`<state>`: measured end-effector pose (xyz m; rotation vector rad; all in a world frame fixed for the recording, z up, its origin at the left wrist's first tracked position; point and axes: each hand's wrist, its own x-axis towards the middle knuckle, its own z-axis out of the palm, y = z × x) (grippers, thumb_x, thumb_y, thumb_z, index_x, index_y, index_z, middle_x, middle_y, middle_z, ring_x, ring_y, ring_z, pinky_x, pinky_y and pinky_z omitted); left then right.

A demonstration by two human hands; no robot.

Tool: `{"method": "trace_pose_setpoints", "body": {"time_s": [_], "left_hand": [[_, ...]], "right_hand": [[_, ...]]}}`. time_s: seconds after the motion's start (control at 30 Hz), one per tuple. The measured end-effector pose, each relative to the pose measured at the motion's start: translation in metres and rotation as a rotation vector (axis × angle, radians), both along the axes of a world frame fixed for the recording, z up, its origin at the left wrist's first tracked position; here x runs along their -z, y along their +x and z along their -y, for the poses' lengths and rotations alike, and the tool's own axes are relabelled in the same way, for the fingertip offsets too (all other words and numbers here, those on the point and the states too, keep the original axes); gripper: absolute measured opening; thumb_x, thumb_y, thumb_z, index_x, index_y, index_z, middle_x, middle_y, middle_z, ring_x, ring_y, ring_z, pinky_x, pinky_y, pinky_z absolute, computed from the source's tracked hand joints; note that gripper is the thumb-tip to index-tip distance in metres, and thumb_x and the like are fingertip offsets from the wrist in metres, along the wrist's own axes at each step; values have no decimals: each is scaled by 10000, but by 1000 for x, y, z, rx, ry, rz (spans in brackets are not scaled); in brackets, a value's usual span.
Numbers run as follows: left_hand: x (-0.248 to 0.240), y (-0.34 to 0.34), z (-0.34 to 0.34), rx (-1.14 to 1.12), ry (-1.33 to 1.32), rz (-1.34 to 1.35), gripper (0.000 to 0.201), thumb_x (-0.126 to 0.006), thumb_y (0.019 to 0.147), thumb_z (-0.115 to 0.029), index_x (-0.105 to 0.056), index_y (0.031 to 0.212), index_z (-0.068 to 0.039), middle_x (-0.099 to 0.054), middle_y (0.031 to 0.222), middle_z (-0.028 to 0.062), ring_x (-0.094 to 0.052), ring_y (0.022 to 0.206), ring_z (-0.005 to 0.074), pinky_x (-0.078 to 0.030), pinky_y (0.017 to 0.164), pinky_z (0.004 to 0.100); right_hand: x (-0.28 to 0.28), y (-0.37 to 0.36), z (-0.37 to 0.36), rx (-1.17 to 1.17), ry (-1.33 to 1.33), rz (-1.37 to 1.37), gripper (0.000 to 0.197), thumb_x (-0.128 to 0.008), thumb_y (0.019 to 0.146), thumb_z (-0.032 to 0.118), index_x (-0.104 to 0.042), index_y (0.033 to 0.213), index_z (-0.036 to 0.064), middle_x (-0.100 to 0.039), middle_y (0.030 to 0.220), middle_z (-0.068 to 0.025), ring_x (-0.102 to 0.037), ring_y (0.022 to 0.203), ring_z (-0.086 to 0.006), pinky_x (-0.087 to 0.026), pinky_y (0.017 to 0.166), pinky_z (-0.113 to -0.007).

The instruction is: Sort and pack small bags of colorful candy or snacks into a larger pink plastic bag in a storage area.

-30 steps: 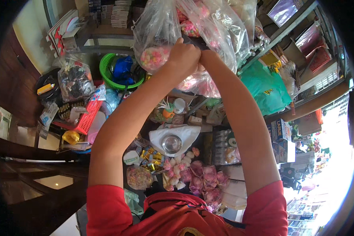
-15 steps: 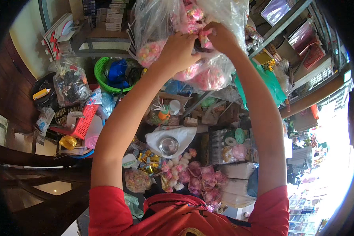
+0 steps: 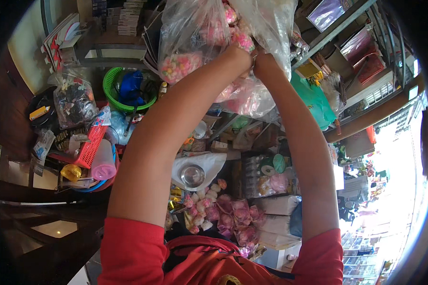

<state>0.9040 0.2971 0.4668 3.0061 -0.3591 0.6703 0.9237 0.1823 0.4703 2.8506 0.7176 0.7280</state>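
Observation:
A large clear plastic bag hangs at the top middle, filled with pink, white and yellowish bundles in clear wrap. Both my hands are at its front, close together. My left hand is closed, knuckles up, just below a pink and white bundle; its fingertips are hidden. Beside it my right hand is closed too, against the crumpled plastic, and what it pinches is hidden. Below the hands, more pink bundles show through the plastic.
A green basket with blue items and a red basket stand at left. Below lie a metal bowl on white plastic and pink wrapped flowers. A metal rail and teal bag are at right.
Both hands have come lower and closer together on the bag, the left moving right. The left hand's fingers have curled out of sight. The view has shifted slightly.

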Motion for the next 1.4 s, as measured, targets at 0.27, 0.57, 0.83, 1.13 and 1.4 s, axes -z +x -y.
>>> {"method": "trace_pose_setpoints", "body": {"time_s": [0.27,0.57,0.83,1.13,1.4], "left_hand": [[16,2,10,52,-113,30,562,-675,758,-86,-553,1296,-193,-634,1231,158,-655,1062,322,-531,862,441],[16,-5,-14,287,-72,-653,595,-634,794,-61,-510,1368,-159,-627,1229,194,-644,1033,324,-512,818,413],[34,17,-51,385,-512,-625,388,-619,833,-88,-559,1216,-62,-667,1092,145,-641,975,284,-490,795,377],[21,-11,-55,291,-567,-32,624,-737,786,-248,-449,1237,72,-588,1191,315,-601,1108,417,-489,920,471],[-31,-71,-66,101,-761,465,832,-821,677,-390,-397,1254,34,-560,1168,301,-585,1078,453,-505,879,491]], "right_hand": [[-15,20,-1,-146,-18,-55,509,-744,681,46,-547,1132,-83,-632,1067,-330,-638,1021,-441,-525,883,-470],[-45,105,-9,-141,-452,60,508,-720,710,112,-555,1176,-7,-595,1140,-347,-620,1057,-436,-522,884,-466],[-69,70,-39,-98,134,-112,505,-501,882,242,-444,1371,130,-557,1244,-328,-568,1123,-472,-465,973,-491],[-71,52,-45,-156,-8,-243,845,-689,769,161,-291,1514,180,-502,1365,-296,-506,1246,-448,-438,1032,-457],[-66,39,-44,-189,-10,-271,836,-745,737,164,-355,1477,144,-504,1382,-250,-497,1270,-404,-435,1042,-442]]}}
